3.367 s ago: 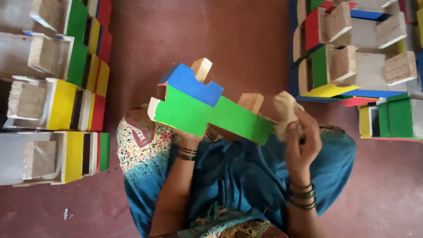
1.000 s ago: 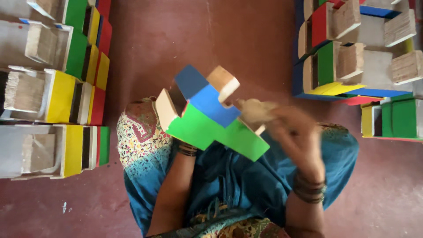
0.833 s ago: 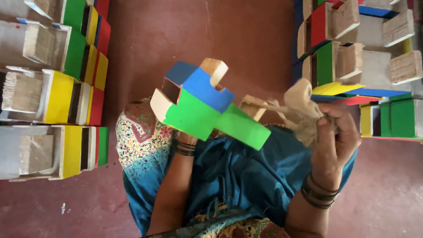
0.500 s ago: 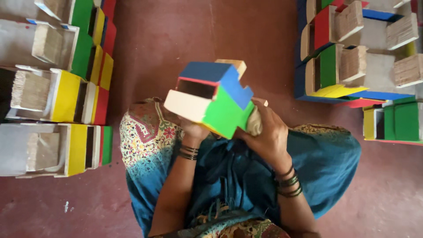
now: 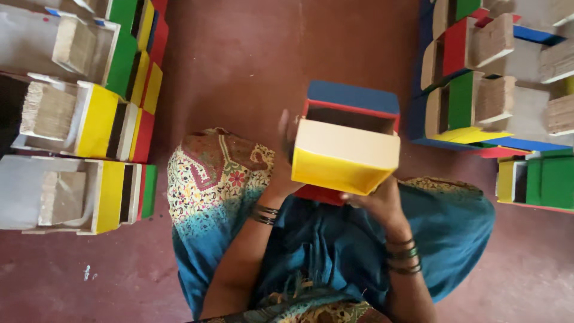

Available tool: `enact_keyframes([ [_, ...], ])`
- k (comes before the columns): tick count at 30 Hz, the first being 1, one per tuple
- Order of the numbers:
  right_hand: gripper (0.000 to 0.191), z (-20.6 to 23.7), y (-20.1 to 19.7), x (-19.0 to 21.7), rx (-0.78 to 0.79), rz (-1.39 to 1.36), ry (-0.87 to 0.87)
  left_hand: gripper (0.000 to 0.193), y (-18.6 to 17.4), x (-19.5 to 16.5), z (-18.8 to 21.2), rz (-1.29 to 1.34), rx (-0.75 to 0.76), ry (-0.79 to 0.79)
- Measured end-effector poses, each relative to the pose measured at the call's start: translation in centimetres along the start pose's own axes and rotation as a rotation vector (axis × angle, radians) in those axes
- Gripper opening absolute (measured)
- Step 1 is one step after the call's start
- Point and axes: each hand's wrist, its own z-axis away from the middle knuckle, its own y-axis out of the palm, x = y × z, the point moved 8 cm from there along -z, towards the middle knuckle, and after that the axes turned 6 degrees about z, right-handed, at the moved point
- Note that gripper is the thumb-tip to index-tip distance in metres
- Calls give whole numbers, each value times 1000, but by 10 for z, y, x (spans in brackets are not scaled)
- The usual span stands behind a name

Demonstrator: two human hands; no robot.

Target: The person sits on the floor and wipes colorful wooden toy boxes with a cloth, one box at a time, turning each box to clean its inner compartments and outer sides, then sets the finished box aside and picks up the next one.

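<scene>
Hands come first: the left hand (image 5: 286,173) grips the left side of a painted wooden toy truck (image 5: 347,140) and the right hand (image 5: 373,200) cups it from beneath, both closed around it, so the toy is held up in mid-frame above the person's lap, its yellow end face turned toward the camera, a pale top panel, red edging and a blue slab behind. Whatever lies between palm and wood is hidden by the toy itself. Below it spreads a blue patterned skirt (image 5: 299,251) over the dark red floor (image 5: 269,54). At the left of the frame stand rows of similar toys (image 5: 89,119), painted yellow, green and red; more of them (image 5: 478,96) fill the upper right. Judging by that, many pieces look already handled, this one is in progress, and how many remain cannot be told.
</scene>
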Motion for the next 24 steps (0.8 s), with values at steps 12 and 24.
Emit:
enact_keyframes([
  [12, 35, 67, -66, 148, -549, 59, -538, 97, -12, 32, 16, -69, -169, -71],
  [24, 30, 58, -15, 203, -430, 713, -801, 93, -21, 4, 12, -253, -140, 233],
])
